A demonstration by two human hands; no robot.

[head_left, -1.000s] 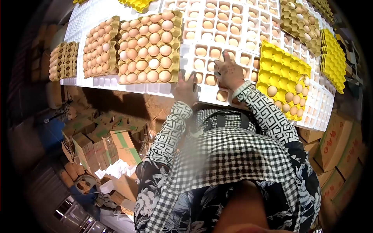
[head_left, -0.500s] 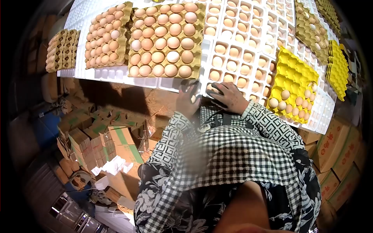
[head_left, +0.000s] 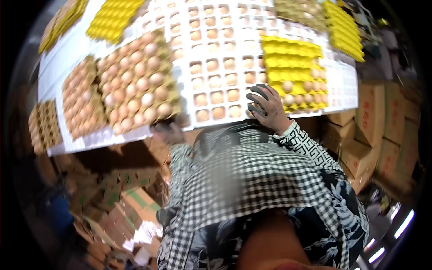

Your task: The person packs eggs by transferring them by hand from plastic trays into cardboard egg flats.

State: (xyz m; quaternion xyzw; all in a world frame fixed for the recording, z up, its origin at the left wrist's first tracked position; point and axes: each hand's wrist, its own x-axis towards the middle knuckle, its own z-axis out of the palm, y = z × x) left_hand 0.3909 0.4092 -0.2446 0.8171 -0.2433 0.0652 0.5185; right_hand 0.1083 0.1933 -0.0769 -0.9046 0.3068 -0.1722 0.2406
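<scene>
My right hand [head_left: 270,110], with dark coverings on its fingers, is over the near right part of the white egg trays [head_left: 222,112]. Its fingers are bent but apart, and no egg shows clearly in its grip. Just right of it lies a yellow egg tray [head_left: 288,58] with several eggs in its near and right cups. My left hand [head_left: 168,132] is smeared by motion at the table's near edge, beside the lower corner of a brown pulp tray [head_left: 168,67] full of eggs. I cannot tell whether it touches that tray.
More brown trays of eggs [head_left: 83,96] stand at the left. Further yellow trays [head_left: 114,20] lie at the back left, and another yellow stack [head_left: 344,31] at the back right. Cardboard boxes [head_left: 371,112] are piled to the right, and flattened cartons [head_left: 139,202] lie below left.
My hands were close together at the near edge of the white trays. Now the left is further left by the brown tray, and the right is beside the yellow tray. The view has turned.
</scene>
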